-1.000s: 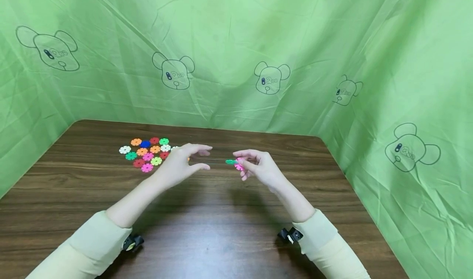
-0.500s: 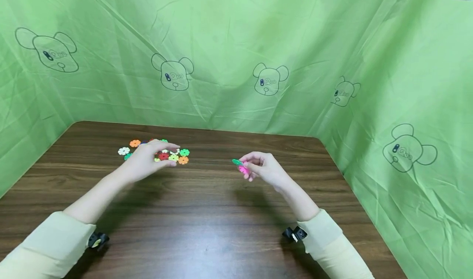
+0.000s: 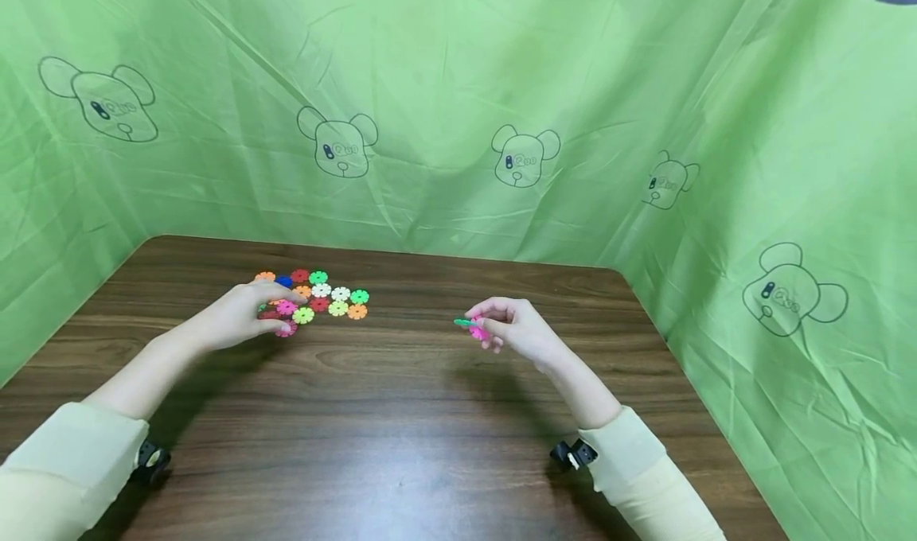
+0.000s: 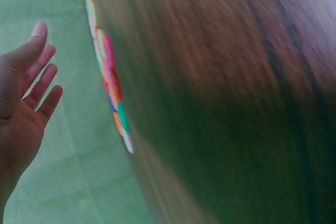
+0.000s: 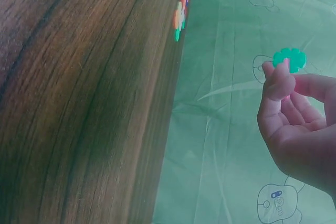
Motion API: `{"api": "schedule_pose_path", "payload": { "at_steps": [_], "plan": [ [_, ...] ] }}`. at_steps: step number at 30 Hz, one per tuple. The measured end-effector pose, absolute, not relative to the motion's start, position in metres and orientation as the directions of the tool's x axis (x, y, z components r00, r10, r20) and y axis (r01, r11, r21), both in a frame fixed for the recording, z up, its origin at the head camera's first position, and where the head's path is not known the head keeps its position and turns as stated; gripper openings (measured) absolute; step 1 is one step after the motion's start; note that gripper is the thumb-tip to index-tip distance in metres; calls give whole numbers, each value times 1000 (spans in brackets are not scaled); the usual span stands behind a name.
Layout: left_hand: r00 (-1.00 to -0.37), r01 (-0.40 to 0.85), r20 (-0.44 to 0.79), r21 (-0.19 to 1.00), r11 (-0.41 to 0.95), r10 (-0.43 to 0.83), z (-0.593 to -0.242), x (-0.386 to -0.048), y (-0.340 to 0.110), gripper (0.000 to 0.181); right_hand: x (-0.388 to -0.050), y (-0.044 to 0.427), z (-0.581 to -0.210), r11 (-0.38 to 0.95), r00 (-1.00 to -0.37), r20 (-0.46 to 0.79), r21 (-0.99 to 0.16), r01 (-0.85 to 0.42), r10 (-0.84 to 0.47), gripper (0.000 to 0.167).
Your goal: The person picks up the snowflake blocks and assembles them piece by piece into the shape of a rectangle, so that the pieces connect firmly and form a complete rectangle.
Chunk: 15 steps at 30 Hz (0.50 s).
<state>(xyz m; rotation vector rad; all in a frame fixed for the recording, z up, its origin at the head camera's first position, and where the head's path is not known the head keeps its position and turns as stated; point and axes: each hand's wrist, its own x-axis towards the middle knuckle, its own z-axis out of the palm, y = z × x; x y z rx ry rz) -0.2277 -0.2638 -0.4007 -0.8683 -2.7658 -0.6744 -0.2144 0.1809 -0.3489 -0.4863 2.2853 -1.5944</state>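
Observation:
My right hand [image 3: 521, 332] pinches a green notched disc [image 3: 463, 323] joined to a pink one [image 3: 478, 333], held above the table right of centre. In the right wrist view the green disc [image 5: 290, 60] stands out past the thumb and fingertip of the right hand [image 5: 299, 114]; the pink one is mostly hidden. Over the left part of the group of coloured discs [image 3: 319, 305] hovers my left hand [image 3: 239, 315], its fingers spread from the thumb and holding nothing visible. The left wrist view shows that hand [image 4: 23, 98] with relaxed, parted fingers. It covers some discs in the head view.
The discs, in orange, white, red, green, yellow-green, blue and pink, lie flat at the back left of the brown wooden table [image 3: 401, 414]. Green cloth [image 3: 430, 64] with printed bear heads stands behind and at both sides of the table.
My left hand has moved left from near the right hand to above the left side of the discs. The right hand, still pinching the joined pieces, has shifted slightly right.

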Motion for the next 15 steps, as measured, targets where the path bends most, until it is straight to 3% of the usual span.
{"api": "schedule_pose_path", "payload": {
  "at_steps": [7, 15],
  "plan": [
    [-861, 507, 184, 386, 771, 474, -417, -237, -279, 42, -214, 180, -350, 327, -895, -60, -940, -99, -442, 18],
    [-859, 507, 155, 384, 772, 487, -431, -247, -285, 35, -215, 179, -353, 280, -890, -71, -958, -66, -451, 18]
  ]
}}
